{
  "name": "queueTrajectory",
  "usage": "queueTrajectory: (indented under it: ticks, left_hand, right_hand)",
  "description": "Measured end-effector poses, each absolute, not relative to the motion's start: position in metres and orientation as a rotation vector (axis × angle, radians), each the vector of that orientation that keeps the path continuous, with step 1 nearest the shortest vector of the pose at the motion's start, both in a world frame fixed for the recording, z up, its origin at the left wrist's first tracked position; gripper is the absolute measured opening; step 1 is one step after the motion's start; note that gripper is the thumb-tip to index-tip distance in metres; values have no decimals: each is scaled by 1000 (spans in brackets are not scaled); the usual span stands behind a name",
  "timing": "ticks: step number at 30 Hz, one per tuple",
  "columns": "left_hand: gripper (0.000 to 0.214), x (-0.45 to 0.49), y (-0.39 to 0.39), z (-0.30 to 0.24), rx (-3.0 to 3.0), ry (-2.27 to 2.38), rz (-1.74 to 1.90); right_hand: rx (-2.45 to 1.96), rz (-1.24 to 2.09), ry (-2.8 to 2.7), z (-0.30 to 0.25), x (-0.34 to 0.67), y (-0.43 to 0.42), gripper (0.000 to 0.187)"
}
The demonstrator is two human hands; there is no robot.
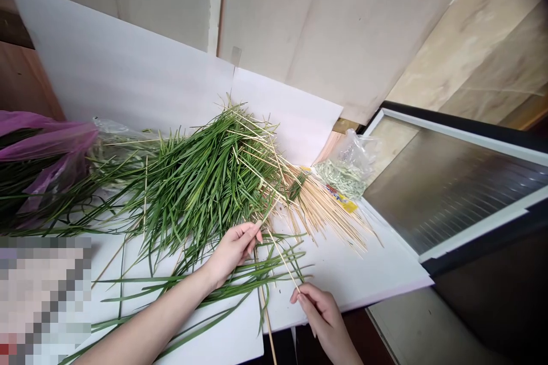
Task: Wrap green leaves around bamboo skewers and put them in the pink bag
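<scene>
Along the near edge of the white counter (342,276): hands apart, left hand (233,251) against long grass blades (205,194), right hand (319,313) at a bamboo skewer (282,256); a hard tug could tangle the blades.

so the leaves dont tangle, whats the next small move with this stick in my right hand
Probably ease the thin stick slowly along its length, pinched in your right hand, while your left hand steadies the long green leaves. The stick runs up past that hand into the leaves, so pinning them could limit snagging.
</scene>
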State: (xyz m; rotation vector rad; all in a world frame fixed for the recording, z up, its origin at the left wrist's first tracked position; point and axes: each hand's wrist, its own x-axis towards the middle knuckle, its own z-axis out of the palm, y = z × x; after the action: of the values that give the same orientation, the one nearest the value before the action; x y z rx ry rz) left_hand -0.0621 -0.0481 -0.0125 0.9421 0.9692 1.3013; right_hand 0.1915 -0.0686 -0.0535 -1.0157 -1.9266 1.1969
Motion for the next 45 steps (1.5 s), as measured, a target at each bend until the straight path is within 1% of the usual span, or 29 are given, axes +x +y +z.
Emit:
queueTrajectory:
  ticks: [6,11,16,23,35,45]
  left_hand:
    - [50,-61,-48,-13,978,987,1318]
    - [42,-61,-48,-11,906,885,1354]
    - [39,-62,-49,-8,849,835,1376]
    - [42,-62,-49,-7,870,853,1354]
    - [40,-64,-47,-14,832,841,1345]
    - [40,-63,-47,-12,878,856,1323]
  right_hand:
    - [-1005,1198,-1951,-51,193,-69,47]
    - [-1000,1213,-1942,-54,194,-68,46]
    - [-996,1236,-1936,-53,194,-69,45]
    - [-983,1245,-1946,-50,193,-68,45]
    - [-966,1224,-1964,-56,196,-66,45]
    - [-981,1276,-1973,-53,198,-65,45]
